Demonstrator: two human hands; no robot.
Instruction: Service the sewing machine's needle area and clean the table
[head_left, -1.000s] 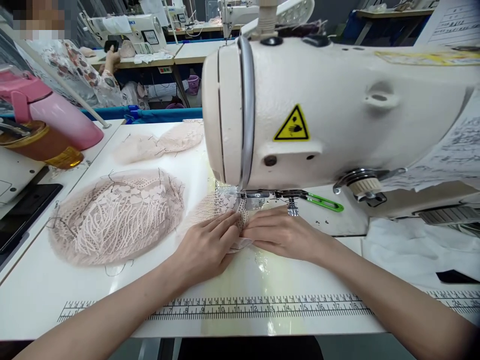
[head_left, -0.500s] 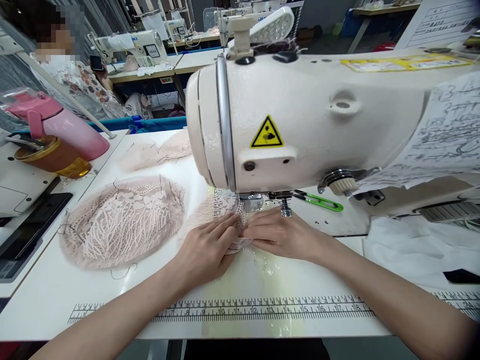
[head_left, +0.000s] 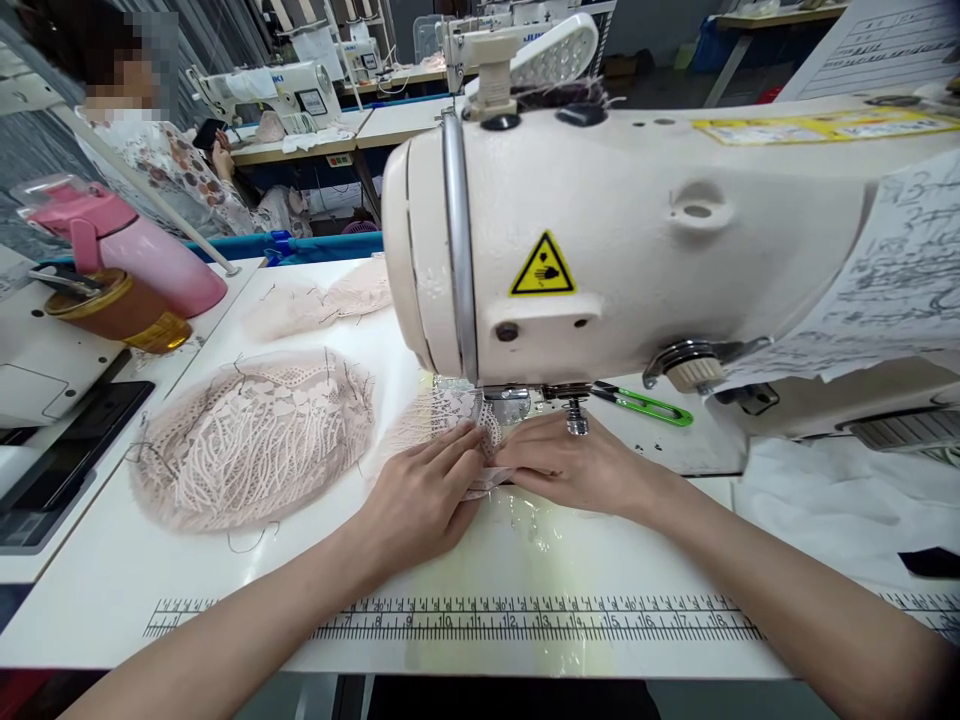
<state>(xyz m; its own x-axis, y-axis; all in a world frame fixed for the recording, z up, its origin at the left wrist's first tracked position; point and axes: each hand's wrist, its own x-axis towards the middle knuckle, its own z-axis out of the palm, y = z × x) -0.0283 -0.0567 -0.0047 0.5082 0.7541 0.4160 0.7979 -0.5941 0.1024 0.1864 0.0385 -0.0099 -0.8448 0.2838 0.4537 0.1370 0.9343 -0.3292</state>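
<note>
A pale pink piece of lace fabric (head_left: 420, 420) lies under the needle area of a white sewing machine (head_left: 637, 230). My left hand (head_left: 424, 490) presses on the lace, fingers together and closed on its near edge. Just right of it, my right hand (head_left: 574, 460) grips the same fabric, its fingertips almost meeting the left ones. The machine head hides the needle, and the hands cover part of the lace. Behind my right hand, green thread snips (head_left: 645, 403) rest on the machine bed.
Left of my hands lies a pink lace piece (head_left: 255, 440) with loose threads; another piece (head_left: 322, 300) is behind it. A pink bottle (head_left: 150, 250), brown cup (head_left: 120, 310) and dark phone (head_left: 75, 450) stand farther left. White cloth (head_left: 817, 500) lies right. A person (head_left: 172, 170) sits beyond.
The view has shifted slightly, so most things appear a little farther right. Both my hands stay on the lace by the needle area, with hardly any visible movement of the fabric.
</note>
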